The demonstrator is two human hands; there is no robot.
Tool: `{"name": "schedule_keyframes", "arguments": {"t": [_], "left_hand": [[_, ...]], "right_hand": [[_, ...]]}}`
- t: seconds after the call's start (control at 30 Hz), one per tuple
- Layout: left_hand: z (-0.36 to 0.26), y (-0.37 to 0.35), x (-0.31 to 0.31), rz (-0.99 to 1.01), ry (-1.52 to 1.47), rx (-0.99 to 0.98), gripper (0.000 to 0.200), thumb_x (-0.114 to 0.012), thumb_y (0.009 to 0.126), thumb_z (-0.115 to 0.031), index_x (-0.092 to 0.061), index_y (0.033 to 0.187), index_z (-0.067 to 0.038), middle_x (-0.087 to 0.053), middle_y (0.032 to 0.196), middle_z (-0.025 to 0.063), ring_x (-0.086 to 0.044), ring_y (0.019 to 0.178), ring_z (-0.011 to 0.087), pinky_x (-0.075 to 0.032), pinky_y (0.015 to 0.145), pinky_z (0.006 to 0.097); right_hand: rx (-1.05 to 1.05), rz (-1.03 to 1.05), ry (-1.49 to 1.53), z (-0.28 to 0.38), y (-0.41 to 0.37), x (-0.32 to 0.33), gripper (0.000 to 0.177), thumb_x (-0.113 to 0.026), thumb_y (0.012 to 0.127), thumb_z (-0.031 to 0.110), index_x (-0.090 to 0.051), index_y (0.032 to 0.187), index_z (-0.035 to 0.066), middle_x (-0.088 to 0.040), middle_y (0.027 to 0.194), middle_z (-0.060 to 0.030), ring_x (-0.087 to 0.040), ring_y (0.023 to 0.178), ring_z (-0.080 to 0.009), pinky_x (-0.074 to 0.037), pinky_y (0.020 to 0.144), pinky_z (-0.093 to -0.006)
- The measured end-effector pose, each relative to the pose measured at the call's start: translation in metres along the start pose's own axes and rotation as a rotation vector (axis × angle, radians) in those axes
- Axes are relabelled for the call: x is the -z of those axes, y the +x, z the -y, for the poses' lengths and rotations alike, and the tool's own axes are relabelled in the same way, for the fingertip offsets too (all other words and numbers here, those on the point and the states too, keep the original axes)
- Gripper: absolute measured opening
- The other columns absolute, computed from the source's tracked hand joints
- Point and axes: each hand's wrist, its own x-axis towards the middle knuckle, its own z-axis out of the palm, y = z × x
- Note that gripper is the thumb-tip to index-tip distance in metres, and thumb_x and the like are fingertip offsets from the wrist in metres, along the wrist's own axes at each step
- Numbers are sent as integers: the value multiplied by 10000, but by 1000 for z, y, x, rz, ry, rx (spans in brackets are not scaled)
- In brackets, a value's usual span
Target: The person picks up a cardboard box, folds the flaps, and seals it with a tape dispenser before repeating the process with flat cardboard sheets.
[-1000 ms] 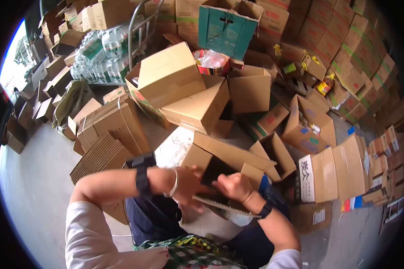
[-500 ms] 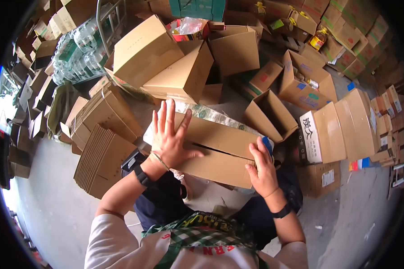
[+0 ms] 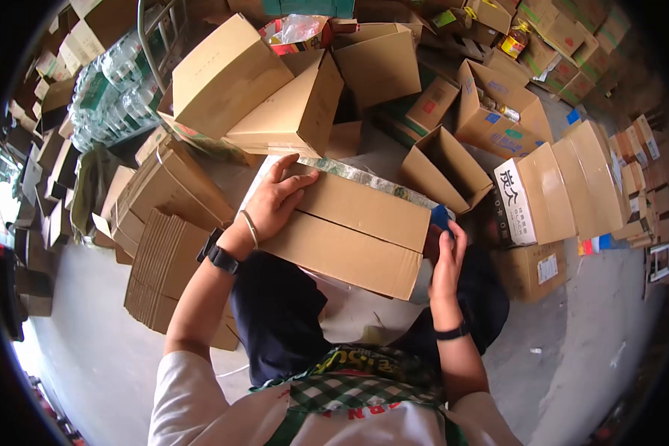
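Note:
A long cardboard box lies before me above my knees, its two top flaps folded in with a narrow slit between them. My left hand lies over the box's left end, fingers bent and pressed together on the top. At the right end my right hand stands with fingers stretched upward along the side. Close to those fingertips is a blue patch or item, partly covered; its kind does not show. A shiny, crinkled strip with green print runs along the box's far edge.
Flattened cardboard leans at my left. Open cartons and an upturned carton stand ahead. A white-labelled carton is at right, above another box. Wrapped bottles stand far left.
My left hand has gone from spread flat to bent fingers at the box's left end. My right hand has slid off the top to the right end. The slit between the flaps has narrowed.

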Motion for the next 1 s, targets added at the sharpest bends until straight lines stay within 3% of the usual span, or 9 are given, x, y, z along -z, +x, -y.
{"name": "schedule_keyframes", "arguments": {"t": [0.1, 0.13, 0.3, 0.37, 0.5, 0.53, 0.8, 0.9, 1.0], "left_hand": [[-2, 1, 1, -5, -10, 9, 390, -551, 839, -62, -572, 1215, -164, -367, 1348, 212, -408, 1205, 369, -336, 1025, 389], [-2, 0, 1, -8, -8, -13, 394, -568, 833, -85, -570, 1219, -167, -375, 1341, 209, -404, 1203, 367, -336, 1019, 399], [-3, -2, 4, -13, 100, -62, 406, -619, 814, -167, -576, 1217, -177, -404, 1315, 201, -366, 1229, 364, -315, 1019, 423], [-2, 1, 3, -9, 128, -75, 411, -643, 796, -211, -592, 1202, -180, -418, 1302, 194, -352, 1234, 358, -304, 1018, 425], [-4, 4, 4, -24, 143, -101, 403, -664, 773, -199, -615, 1173, -179, -455, 1241, 179, -410, 1136, 344, -323, 991, 431], [-4, 4, 4, -40, 130, -92, 399, -667, 768, -197, -622, 1165, -189, -462, 1226, 171, -416, 1116, 335, -333, 980, 430], [-1, 7, 10, 85, 265, -71, 492, -684, 758, -255, -562, 1234, -258, -428, 1269, 137, -373, 1199, 335, -277, 1029, 470], [-7, 9, 10, 93, 398, -104, 500, -682, 754, -301, -558, 1235, -246, -411, 1305, 150, -338, 1238, 352, -292, 1031, 455], [-38, 11, 4, -90, 94, 34, 474, -617, 824, -380, -559, 1211, -112, -469, 1245, 198, -451, 1148, 379, -398, 954, 432]], "right_hand": [[24, 232, -1407, -56, 49, 38, 375, -559, 856, 272, -492, 1173, 83, -569, 1089, -171, -573, 992, -297, -422, 916, -437], [62, 241, -1651, -69, 46, 40, 404, -654, 747, 412, -573, 898, 46, -619, 969, -221, -583, 934, -381, -420, 886, -459], [639, 216, -1696, -160, 77, 89, 385, -634, 769, 419, -576, 868, 52, -629, 860, -183, -594, 821, -381, -442, 803, -446], [373, -35, -921, -77, 87, 67, 332, -590, 826, 367, -557, 852, 37, -626, 826, -156, -601, 746, -316, -458, 746, -398], [173, 92, 23, 103, 54, 6, 261, -510, 877, 288, -531, 830, 33, -583, 755, -83, -509, 552, -164, -432, 570, -294], [174, 407, 218, 115, 58, 8, 298, -486, 878, 321, -522, 800, 36, -585, 759, -88, -510, 543, -151, -419, 525, -271], [72, 698, -33, 74, 25, -17, 501, -536, 854, 442, -563, 957, -48, -614, 765, -99, -536, 444, -124, -410, 384, -208], [77, 688, 92, 76, 20, -20, 385, -623, 836, 318, -615, 978, -39, -623, 804, -21, -536, 715, -92, -436, 667, -232], [165, 711, -29, 68, 25, -21, 461, -510, 871, 412, -565, 934, -42, -604, 661, -90, -531, 421, -138, -411, 386, -213]]}}
